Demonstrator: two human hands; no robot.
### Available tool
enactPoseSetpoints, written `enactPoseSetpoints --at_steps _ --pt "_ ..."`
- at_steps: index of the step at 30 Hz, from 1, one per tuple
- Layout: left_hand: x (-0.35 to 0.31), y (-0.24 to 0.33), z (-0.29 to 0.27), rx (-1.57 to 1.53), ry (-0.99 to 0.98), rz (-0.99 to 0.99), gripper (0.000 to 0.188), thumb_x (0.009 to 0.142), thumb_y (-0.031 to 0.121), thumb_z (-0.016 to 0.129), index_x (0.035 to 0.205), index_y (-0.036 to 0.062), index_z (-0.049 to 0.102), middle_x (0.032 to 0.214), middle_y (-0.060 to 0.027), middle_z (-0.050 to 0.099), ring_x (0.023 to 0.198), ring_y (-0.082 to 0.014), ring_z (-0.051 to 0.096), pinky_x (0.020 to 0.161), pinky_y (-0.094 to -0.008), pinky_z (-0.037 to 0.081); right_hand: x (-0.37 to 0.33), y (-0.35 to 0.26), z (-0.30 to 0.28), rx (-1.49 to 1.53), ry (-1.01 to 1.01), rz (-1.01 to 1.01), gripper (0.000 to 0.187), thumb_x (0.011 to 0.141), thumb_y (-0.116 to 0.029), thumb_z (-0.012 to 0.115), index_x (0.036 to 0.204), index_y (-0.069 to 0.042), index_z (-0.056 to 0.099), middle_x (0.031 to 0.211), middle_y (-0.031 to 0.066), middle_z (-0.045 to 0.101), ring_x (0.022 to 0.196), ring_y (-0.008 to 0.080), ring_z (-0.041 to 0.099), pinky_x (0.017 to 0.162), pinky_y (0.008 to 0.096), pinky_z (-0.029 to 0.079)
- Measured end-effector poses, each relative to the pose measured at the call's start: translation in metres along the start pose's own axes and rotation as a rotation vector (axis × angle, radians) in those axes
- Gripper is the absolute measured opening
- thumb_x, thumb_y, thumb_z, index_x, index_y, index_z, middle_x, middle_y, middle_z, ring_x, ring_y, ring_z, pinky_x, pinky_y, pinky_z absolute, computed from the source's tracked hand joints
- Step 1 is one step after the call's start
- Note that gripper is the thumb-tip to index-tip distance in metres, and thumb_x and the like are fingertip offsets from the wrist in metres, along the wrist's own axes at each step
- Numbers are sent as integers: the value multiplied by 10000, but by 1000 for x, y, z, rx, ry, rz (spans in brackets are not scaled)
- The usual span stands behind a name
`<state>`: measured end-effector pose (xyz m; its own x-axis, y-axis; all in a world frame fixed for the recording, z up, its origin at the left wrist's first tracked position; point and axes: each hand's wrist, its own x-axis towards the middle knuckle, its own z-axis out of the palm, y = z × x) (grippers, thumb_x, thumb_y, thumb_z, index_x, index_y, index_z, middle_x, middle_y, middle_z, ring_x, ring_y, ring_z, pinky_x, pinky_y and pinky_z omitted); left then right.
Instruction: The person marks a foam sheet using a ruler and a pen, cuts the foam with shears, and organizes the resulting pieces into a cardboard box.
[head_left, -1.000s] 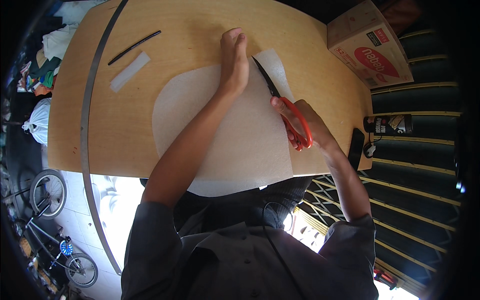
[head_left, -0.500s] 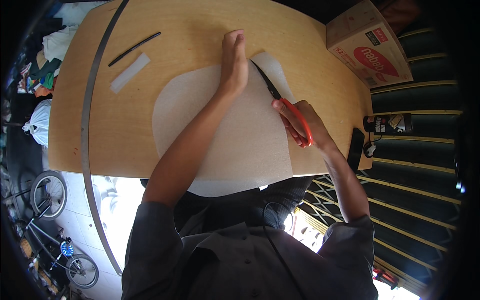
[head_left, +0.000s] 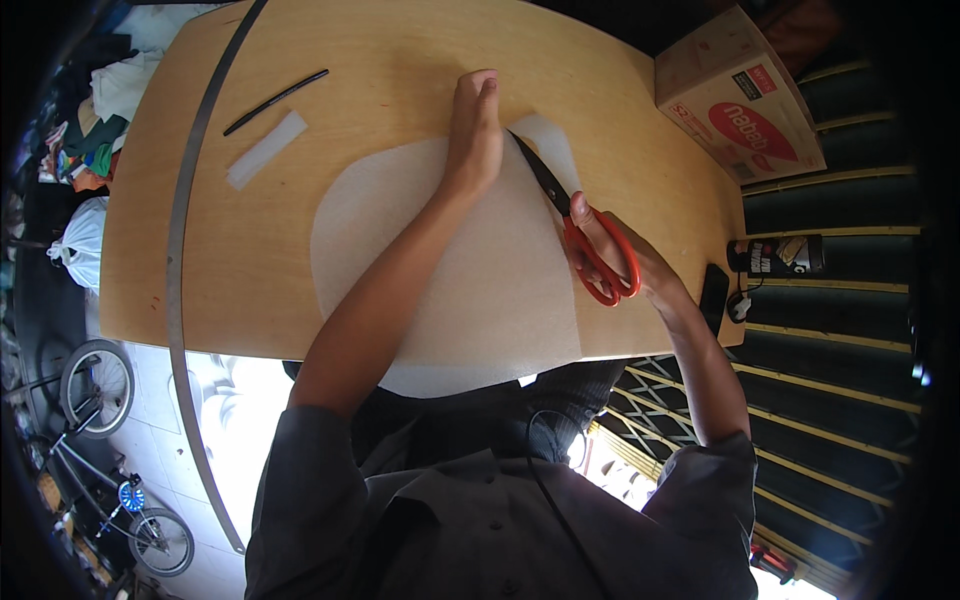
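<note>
A large off-white sheet (head_left: 490,290) with a rounded outline lies on the table, its near end hanging over the front edge. My left hand (head_left: 475,135) rests edgewise on its far part, thumb uppermost; the other fingers are mostly hidden. My right hand (head_left: 595,235) grips orange-handled scissors (head_left: 545,175) with dark blades, thumb in one loop and fingers at the other. The handles are spread apart. Along the sheet's right side, the blades point away from me beside a curved flap (head_left: 550,138) of the same material. Whether the flap is still joined is unclear.
A black pen (head_left: 275,102) and a small whitish strip (head_left: 267,150) lie at left, near a long metal strip (head_left: 174,230) crossing the table. A cardboard box (head_left: 740,105) stands far right. A phone (head_left: 713,292) and dark canister (head_left: 775,254) sit at the right edge. Bicycles (head_left: 98,390) stand left.
The scissors' handles have spread apart, and my right hand has turned and shifted slightly nearer to me. My left hand stays on the sheet. The whole view has shifted slightly.
</note>
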<state>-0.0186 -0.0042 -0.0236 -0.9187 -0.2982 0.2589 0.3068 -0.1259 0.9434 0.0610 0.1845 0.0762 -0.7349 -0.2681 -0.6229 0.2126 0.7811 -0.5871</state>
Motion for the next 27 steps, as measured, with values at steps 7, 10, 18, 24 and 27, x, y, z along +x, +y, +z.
enactPoseSetpoints --at_steps 7,10,18,24,27 --pt "0 -6 0 -15 48 71 420 1060 323 350 1183 -37 528 1174 -221 548 1125 -333 520 1007 -393 377 -10 -17 7 -22 0 42 906 810 -898 263 567 -59 500 475 75 523 400 165 582 367 266 480" --pt "-1 -4 2 -3 44 52 423 1060 335 360 1162 -37 536 1150 -217 560 1100 -331 535 992 -391 388 -10 -16 2 -26 -50 20 899 803 -903 278 573 -60 493 502 89 544 420 164 600 377 262 496" --pt "-3 7 -2 14 -15 -35 417 1059 319 345 1204 -29 524 1205 -194 564 1193 -293 520 1048 -374 356 -6 -17 -7 -51 -160 44 870 790 -915 264 675 -78 470 568 94 575 470 168 633 392 263 508" --pt "-3 8 -1 6 -35 -49 422 1061 310 328 1244 -25 509 1233 -188 563 1235 -281 515 1072 -369 343 -2 -13 -16 -23 -202 31 897 760 -939 260 766 -68 477 597 110 587 468 180 637 385 263 508" --pt "-3 8 -2 14 -36 -54 426 1062 314 324 1243 -24 510 1231 -189 564 1225 -281 519 1065 -371 349 0 -15 -15 -40 -194 17 907 760 -939 255 777 -60 477 597 117 589 449 184 629 366 263 499"
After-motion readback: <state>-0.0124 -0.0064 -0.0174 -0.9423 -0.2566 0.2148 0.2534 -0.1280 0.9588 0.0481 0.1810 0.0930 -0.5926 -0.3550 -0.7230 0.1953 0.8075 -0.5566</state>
